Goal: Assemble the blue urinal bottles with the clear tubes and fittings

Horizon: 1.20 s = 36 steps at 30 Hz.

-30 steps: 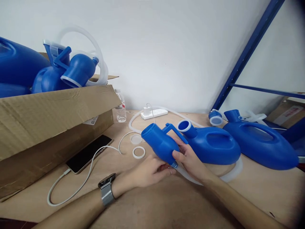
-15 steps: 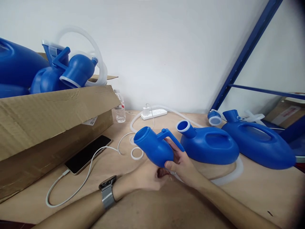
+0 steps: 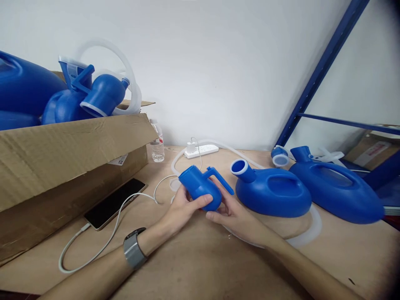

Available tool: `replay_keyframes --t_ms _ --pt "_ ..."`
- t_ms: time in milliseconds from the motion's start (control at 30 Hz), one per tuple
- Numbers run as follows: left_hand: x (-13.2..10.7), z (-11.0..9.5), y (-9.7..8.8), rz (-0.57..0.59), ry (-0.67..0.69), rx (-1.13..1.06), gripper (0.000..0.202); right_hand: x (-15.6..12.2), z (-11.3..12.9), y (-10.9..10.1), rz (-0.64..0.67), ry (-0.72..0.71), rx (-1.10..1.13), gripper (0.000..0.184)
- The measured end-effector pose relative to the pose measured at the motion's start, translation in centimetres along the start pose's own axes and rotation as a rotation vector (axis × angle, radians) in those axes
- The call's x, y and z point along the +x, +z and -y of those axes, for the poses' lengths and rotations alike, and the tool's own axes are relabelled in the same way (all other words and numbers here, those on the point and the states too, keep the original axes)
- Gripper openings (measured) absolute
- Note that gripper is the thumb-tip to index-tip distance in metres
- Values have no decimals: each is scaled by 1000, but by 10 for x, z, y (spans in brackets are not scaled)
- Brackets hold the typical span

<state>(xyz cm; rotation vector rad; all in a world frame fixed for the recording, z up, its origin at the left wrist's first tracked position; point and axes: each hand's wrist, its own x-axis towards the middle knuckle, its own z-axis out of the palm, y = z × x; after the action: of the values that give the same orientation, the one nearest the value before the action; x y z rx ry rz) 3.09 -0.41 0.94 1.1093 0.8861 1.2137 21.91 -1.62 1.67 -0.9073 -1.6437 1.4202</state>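
Both my hands hold a blue plastic funnel piece with a handle (image 3: 200, 188) just above the wooden table. My left hand (image 3: 181, 208), a watch on its wrist, wraps round the funnel's body from the left. My right hand (image 3: 233, 212) grips its narrow end from the right, fingers closed. A translucent white tube (image 3: 308, 233) runs from under my right hand and curves round a blue flat bottle (image 3: 271, 191) lying right of the funnel. A white ring lies behind the funnel, mostly hidden.
An open cardboard box (image 3: 62, 154) with several blue bottles and tubing stands at the left. A phone (image 3: 114, 202) on a white cable lies in front of it. A water bottle (image 3: 158, 143), a power strip (image 3: 201, 150), a second blue bottle (image 3: 336, 189) and blue shelf struts (image 3: 318, 75) stand behind.
My left hand has come up from under the funnel's narrow end and closed round its body. The funnel has shifted left and tilted, its mouth pointing more to the back left.
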Motion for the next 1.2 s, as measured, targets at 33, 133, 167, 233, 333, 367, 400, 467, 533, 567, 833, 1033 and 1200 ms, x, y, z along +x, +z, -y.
replay_keyframes --t_ms 33,133,167,233,333,367,400,467,533,567,833,1033,1200 --pt "2 -3 -2 -49 32 -8 70 -1 1 1 3 33 -63 83" --pt "10 -8 -7 -157 90 -22 68 -3 1 3 9 98 -239 44" --pt "13 -9 -8 -177 87 -33 68 -3 1 4 3 85 -286 35" --pt "16 -9 -10 -194 53 -68 69 -3 2 5 -12 32 -333 34" --pt "17 -7 -11 -200 -2 -128 68 -2 6 2 38 70 -287 39" --pt "17 -7 -11 -201 -10 -139 67 -1 8 -1 68 125 -256 40" --pt "16 -6 -10 -204 -11 -146 66 0 10 -5 98 188 -221 42" --pt "16 -6 -11 -188 0 -164 64 3 13 -13 162 305 -138 45" --pt "16 -8 -11 -121 15 -189 65 6 16 -21 240 396 -47 47" --pt "16 -10 -12 -72 21 -205 65 7 18 -24 284 432 -7 47" --pt "13 -40 -24 319 -24 -201 68 7 26 -41 614 519 152 59" --pt "24 -43 -29 13 61 54 63 4 29 -27 344 338 -143 38" --pt "26 -44 -23 -247 -24 161 61 3 18 -4 29 -66 -1032 29"
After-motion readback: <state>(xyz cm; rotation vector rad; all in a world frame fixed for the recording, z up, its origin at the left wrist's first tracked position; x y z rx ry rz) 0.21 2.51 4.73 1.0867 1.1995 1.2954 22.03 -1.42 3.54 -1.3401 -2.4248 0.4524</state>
